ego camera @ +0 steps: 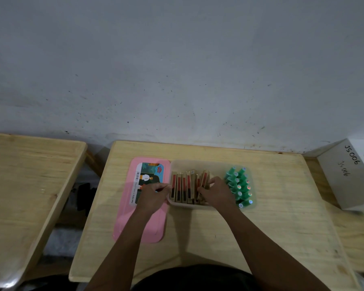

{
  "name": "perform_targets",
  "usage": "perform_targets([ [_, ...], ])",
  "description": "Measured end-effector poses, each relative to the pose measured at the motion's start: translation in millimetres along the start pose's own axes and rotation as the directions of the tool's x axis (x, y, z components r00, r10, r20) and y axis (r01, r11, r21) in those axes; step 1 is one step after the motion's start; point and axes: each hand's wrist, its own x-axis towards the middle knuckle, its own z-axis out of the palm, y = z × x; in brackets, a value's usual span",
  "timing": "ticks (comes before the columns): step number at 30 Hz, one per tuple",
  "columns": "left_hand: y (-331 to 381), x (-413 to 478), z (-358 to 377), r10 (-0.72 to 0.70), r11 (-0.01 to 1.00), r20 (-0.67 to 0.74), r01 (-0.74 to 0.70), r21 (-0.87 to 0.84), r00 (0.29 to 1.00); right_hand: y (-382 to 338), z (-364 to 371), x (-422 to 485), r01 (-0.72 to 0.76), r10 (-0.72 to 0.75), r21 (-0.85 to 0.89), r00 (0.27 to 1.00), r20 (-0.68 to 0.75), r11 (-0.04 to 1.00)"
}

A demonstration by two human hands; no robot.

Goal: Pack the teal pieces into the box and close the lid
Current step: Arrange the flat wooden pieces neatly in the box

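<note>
A: Where are the teal pieces [239, 186]?

B: Packed upright in two rows at the right end of the box [198, 164]. Tan cartons [184, 189] fill the rest. Pink lid [124, 217] lies flat on the table [282, 206], touching the box's left wall.

A: Hands?

B: Left hand [152, 196] curled at the box's left edge, over the lid; cannot tell whether it grips anything. Right hand [215, 193] closed on the rightmost cartons, pressing them.

A: Handling?

B: Pieces look small, light, hard plastic, apt to tip; pinch by the cap. Lid: thin, likely flexible; lift by a long edge.
</note>
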Motion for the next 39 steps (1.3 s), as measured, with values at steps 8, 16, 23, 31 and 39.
perform_targets([
  [8,1.1,-1.7,2.2,-0.005,1.0,-0.025,0.005,0.008,1.0,-6.0,2.2,-3.0,-0.013,0.015,0.072,0.999,-0.029,0.997],
  [16,1.0,-3.4,3.1,-0.017,0.999,-0.047,0.015,-0.04,0.999,-37.1,7.9,-22.9,0.152,-0.158,0.139,0.987,0.031,0.979],
  [23,2.8,-3.3,2.6,-0.007,0.999,-0.056,0.005,-0.033,0.998,-59.6,38.0,-10.4,0.234,-0.234,0.022,0.955,0.18,0.972],
  [31,3.4,-3.7,2.3,-0.003,1.0,-0.045,0.004,0.005,0.999,-38.9,19.9,-5.6,0.147,-0.165,-0.179,0.982,-0.094,0.973],
  [39,5.0,-4.4,2.1,-0.004,1.0,-0.043,0.005,0.018,0.999,-28.2,24.7,0.8,0.071,-0.064,-0.218,0.997,0.04,0.973],
])
